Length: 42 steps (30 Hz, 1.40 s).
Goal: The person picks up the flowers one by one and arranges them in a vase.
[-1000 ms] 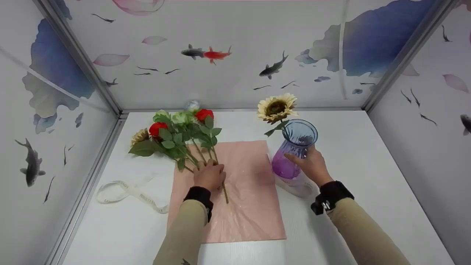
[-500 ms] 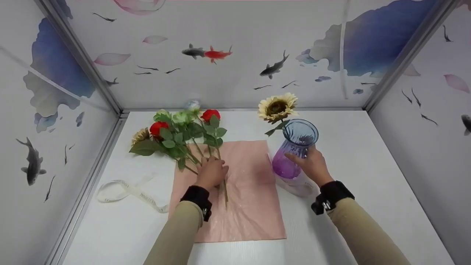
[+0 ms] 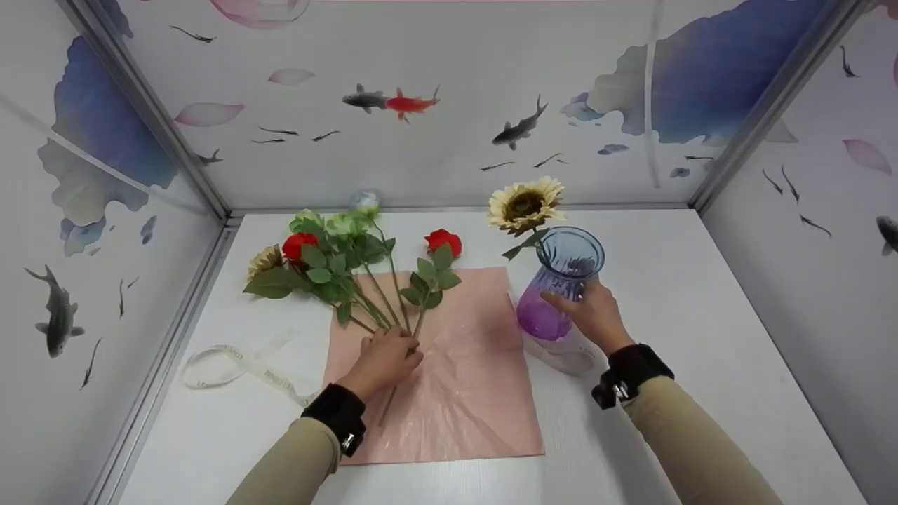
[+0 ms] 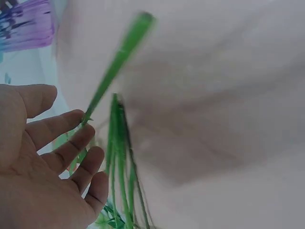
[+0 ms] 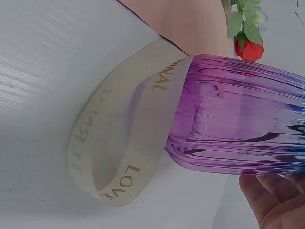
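Note:
My left hand (image 3: 384, 359) is over the pink wrapping paper (image 3: 477, 393), fingertips touching the stem of a red rose (image 3: 443, 243). In the left wrist view the thumb stands apart and the fingers bend loosely beside that green stem (image 4: 116, 62). Just left of the rose, several flower stems lie gathered, bearing green blooms (image 3: 344, 224), another red rose (image 3: 300, 247) and a sunflower (image 3: 265, 261). My right hand (image 3: 596, 315) grips the blue-and-purple glass vase (image 3: 547, 315), which leans with its mouth up. One pale sunflower (image 3: 525, 205) stands in it.
A white lettered ribbon (image 3: 242, 358) lies looped on the white table (image 3: 701, 393) left of the paper. More ribbon (image 5: 143, 133) is looped by the vase base. Painted panels (image 3: 449, 154) enclose the back and sides.
The right-hand red rose has moved right, away from the bunch, and its stem end has swung left. My left wrist has moved left and nearer. The right hand and vase have stayed put.

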Tool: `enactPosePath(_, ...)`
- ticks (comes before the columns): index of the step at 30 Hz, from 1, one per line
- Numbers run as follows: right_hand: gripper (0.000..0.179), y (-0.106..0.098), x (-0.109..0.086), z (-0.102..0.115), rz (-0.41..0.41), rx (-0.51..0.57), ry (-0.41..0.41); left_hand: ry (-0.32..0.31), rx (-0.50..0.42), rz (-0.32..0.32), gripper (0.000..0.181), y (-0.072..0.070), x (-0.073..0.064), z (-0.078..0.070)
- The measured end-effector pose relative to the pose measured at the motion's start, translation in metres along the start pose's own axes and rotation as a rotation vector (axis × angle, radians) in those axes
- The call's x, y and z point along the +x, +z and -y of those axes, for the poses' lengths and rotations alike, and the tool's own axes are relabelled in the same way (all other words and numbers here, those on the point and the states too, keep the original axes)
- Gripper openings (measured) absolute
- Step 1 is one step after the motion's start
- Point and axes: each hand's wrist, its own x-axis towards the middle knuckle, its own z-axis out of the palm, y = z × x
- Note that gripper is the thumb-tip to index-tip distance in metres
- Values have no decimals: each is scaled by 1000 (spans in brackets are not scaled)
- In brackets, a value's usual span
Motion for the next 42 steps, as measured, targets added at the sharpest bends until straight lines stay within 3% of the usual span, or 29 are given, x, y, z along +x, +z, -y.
enactPosePath(10,107,0,1,-1,1,1,-2,31,214,17,22,3,-17,24)
enactPosePath(19,108,1,1,-1,2,10,9,27,310,-5,22,-2,-16,28)
enactPosePath(27,108,1,0,0,-1,15,-6,14,369,-154,20,-1,-4,21)
enactPosePath(33,107,0,-1,1,7,37,5,-36,338,-250,8,7,16,10)
enactPosePath(37,108,0,0,1,6,31,14,-80,312,-314,10,14,29,5)
enactPosePath(42,111,0,0,2,21,20,29,-119,284,-370,13,24,36,4)
